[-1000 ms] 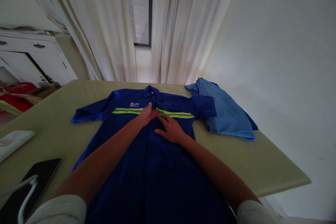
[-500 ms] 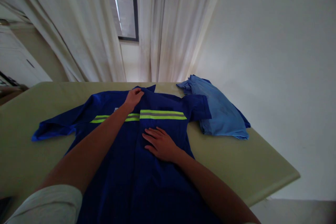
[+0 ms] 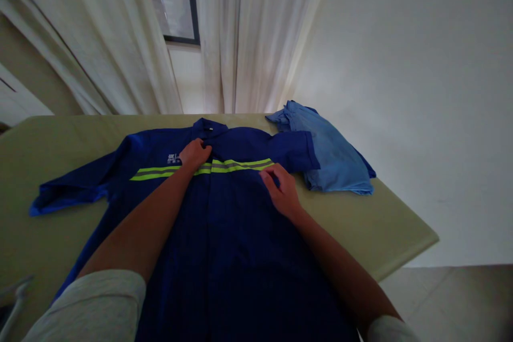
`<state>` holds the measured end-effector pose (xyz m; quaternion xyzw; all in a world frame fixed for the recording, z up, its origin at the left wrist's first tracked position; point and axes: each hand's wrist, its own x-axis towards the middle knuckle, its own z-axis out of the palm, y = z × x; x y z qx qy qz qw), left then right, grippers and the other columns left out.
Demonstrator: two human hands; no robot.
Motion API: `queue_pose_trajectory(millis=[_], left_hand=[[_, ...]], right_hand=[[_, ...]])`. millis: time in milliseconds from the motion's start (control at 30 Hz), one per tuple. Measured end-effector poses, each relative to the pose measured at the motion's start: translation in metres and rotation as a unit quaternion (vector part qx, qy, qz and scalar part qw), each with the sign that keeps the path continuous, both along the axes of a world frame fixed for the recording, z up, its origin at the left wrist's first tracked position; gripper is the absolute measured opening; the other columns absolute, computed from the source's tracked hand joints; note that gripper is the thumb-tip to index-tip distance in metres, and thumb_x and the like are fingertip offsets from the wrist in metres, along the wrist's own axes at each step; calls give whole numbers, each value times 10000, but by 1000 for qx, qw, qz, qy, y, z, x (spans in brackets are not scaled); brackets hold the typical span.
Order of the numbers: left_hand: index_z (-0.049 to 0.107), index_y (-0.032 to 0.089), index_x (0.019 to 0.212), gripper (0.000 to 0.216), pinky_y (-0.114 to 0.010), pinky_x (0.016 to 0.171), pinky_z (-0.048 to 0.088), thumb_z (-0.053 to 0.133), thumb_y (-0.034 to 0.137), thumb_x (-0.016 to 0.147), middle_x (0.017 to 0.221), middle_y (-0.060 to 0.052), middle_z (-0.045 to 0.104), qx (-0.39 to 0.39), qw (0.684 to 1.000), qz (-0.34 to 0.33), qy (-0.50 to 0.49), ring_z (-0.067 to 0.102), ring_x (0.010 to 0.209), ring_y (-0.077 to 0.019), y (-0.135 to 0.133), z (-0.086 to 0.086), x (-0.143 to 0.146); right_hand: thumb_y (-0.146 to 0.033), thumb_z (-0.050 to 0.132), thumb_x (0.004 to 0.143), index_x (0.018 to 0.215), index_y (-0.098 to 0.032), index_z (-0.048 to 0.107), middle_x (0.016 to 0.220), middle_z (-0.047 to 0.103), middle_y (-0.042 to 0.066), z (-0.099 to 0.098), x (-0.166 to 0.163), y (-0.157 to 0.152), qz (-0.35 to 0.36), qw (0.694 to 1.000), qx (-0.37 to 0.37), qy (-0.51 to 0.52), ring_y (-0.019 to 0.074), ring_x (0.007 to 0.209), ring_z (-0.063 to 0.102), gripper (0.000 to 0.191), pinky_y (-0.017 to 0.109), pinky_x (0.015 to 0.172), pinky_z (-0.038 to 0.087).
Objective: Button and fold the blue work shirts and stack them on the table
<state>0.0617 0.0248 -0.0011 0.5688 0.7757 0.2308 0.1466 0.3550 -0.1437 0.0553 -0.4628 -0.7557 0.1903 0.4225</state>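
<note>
A dark blue work jacket [image 3: 240, 224] lies front up, with a yellow-green and grey reflective stripe [image 3: 160, 172] across its chest. My left hand [image 3: 195, 154] is closed on the front opening, just below the collar [image 3: 210, 127], pinching the edge of the fabric. My right hand [image 3: 284, 189] is at the outer end of the stripe, below the short-looking sleeve [image 3: 294, 149]. Its thumb and fingertips come together on the jacket there; the cloth between them is mostly hidden. The other sleeve [image 3: 76, 187] stretches out to the left.
A pale green-covered table [image 3: 352, 235] carries the jacket. Light blue folded clothes [image 3: 334, 157] lie at the back right, touching the sleeve. Curtains [image 3: 260, 37] hang behind the table, and a white wall [image 3: 420, 91] is at the right. A white cord-like thing [image 3: 16, 302] shows at the lower left.
My left hand has come down from the collar area to the upper chest, and the collar now stands spread. My right hand has lifted from lying flat, moved up and right, and curled.
</note>
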Motion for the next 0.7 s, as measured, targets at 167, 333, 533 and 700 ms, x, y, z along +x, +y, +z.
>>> queue_pose_trajectory(millis=[167,333,533,700], left_hand=[[747,165,1127,604,-601,932,516,607,698,879,1252,-275,734,-23,999,19,27,670,1180,-503,11,0,9],[738,177,1205,528,-626,966,490,636,596,902,1288,-264,722,-33,998,50,13,653,1220,-495,24,1,10],[734,204,1236,417,-622,962,497,603,460,934,1290,-242,724,2,992,121,-45,666,1204,-475,24,6,5],[685,194,1279,419,-579,997,512,524,451,990,1318,-228,711,58,991,107,-60,655,1235,-436,18,-2,-15]], right_hand=[[-632,697,960,868,-204,635,851,654,14,33,50,-89,137,948,-191,-214,169,767,588,442,275,702,411],[-423,724,963,907,-218,615,953,679,33,4,89,-166,9,899,-312,-307,203,860,639,239,293,754,443],[-450,503,1077,845,-222,591,843,666,15,-2,116,-185,-45,910,-356,-208,187,798,643,337,303,745,482],[-445,889,779,1179,-245,686,1099,712,55,2,122,-208,-74,908,-360,-201,244,987,680,492,329,849,574]])
